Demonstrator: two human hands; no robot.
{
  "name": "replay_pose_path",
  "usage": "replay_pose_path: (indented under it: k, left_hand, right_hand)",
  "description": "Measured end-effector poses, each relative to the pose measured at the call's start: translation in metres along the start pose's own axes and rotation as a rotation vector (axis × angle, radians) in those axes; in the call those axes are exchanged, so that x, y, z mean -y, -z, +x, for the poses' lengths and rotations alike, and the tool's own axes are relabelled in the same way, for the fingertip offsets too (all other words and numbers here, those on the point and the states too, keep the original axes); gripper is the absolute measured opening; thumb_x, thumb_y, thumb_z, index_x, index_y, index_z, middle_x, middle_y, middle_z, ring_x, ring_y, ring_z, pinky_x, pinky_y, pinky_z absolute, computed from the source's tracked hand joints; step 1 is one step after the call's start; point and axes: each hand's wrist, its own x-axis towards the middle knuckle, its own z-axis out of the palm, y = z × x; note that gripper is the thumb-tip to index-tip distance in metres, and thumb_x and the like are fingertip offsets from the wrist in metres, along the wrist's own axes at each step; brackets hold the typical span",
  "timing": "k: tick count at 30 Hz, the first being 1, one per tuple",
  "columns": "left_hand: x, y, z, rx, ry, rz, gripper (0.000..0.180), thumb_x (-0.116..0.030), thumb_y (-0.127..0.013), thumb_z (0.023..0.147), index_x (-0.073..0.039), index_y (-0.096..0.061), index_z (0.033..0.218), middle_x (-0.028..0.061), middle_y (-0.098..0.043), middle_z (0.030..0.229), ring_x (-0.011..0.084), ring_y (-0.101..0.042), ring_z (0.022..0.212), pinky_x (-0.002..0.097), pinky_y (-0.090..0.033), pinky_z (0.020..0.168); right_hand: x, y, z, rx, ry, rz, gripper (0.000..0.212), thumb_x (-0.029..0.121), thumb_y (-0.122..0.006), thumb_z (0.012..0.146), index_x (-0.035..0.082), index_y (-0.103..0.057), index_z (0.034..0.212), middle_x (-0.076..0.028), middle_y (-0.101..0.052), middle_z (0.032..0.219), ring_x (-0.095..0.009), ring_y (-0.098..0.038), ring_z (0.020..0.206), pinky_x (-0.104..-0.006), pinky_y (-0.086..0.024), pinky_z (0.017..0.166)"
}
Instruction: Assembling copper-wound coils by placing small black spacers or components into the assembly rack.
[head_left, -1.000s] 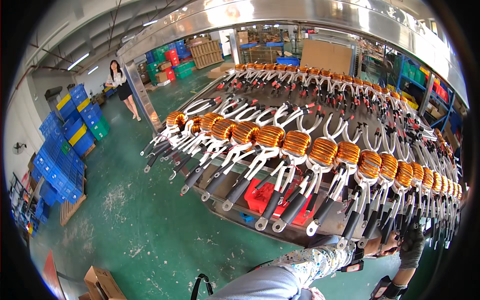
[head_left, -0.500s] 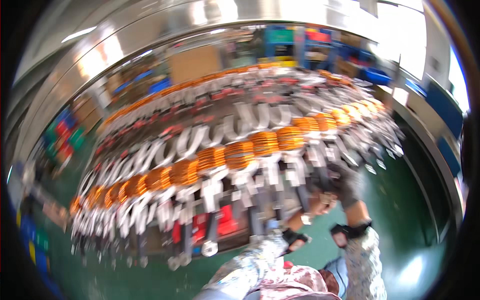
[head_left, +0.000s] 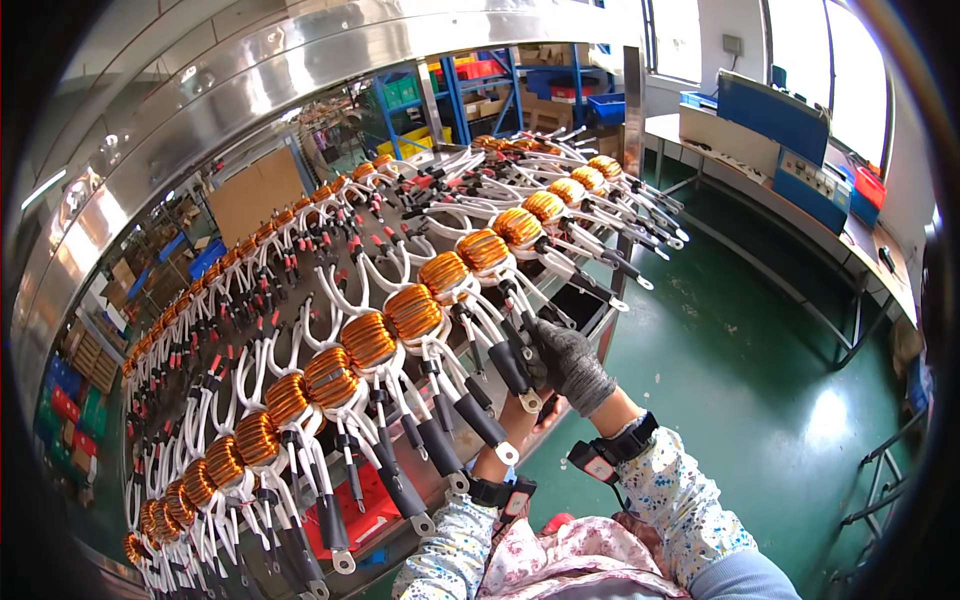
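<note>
Head view, looking down a long slanted rack [head_left: 300, 90] hung with rows of orange-wound toroidal coils [head_left: 413, 312], each trailing white sleeved leads [head_left: 345, 300] that end in black-sleeved terminals [head_left: 470, 412] along the rack's lower edge. Right hand [head_left: 572, 362], in a grey knit glove, is closed around one black-sleeved terminal [head_left: 510, 365] just below the coil row, about midway along the rack. Left hand [head_left: 512, 415] reaches up beneath the same cluster of leads; it is largely hidden behind the terminals, so whether it grips anything cannot be told. Both wrists carry black straps (each with a small device). The step in hand reads as handling or checking a single lead end on the rack; the next move appears to call for keeping that lead apart from its close neighbours, since the terminals hang touching or just beside one another and could snag. A red tray [head_left: 360, 510] lies under the rack near the person's left elbow, and a green floor [head_left: 740, 380] spreads to the right of the rack. Compared with the frame half a second earlier, which was motion-blurred and showed the rack running leftward, the view has swung and steadied, and the gloved hand now sits on the terminal rather than below it.
</note>
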Motion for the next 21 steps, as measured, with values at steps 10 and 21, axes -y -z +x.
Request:
replay_pose_path:
  k: [10, 21]
  left_hand:
    - [-0.014, -0.014, 0.000, -0.097, 0.019, 0.015, 0.025, -0.029, -0.050, 0.087, -0.006, -0.053, 0.076, 0.0017, -0.052, 0.060, 0.0076, -0.043, 0.041, 0.0203, -0.025, 0.034]
    - [0.023, 0.005, -0.024, 0.072, 0.268, -0.050, 0.025, -0.031, -0.052, 0.089, -0.009, -0.051, 0.078, -0.0013, -0.048, 0.055, 0.0040, -0.038, 0.039, 0.0183, -0.025, 0.034]
  right_hand:
    - [0.011, 0.000, -0.012, 0.018, 0.052, -0.106, 0.023, 0.030, -0.051, 0.087, 0.008, -0.055, 0.082, -0.002, -0.052, 0.056, -0.014, -0.049, 0.045, -0.0272, -0.038, 0.038]
    - [0.031, 0.117, 0.042, -0.119, 0.163, -0.067, 0.013, 0.020, -0.053, 0.085, 0.008, -0.057, 0.081, -0.001, -0.055, 0.071, -0.012, -0.053, 0.061, -0.0294, -0.046, 0.053]
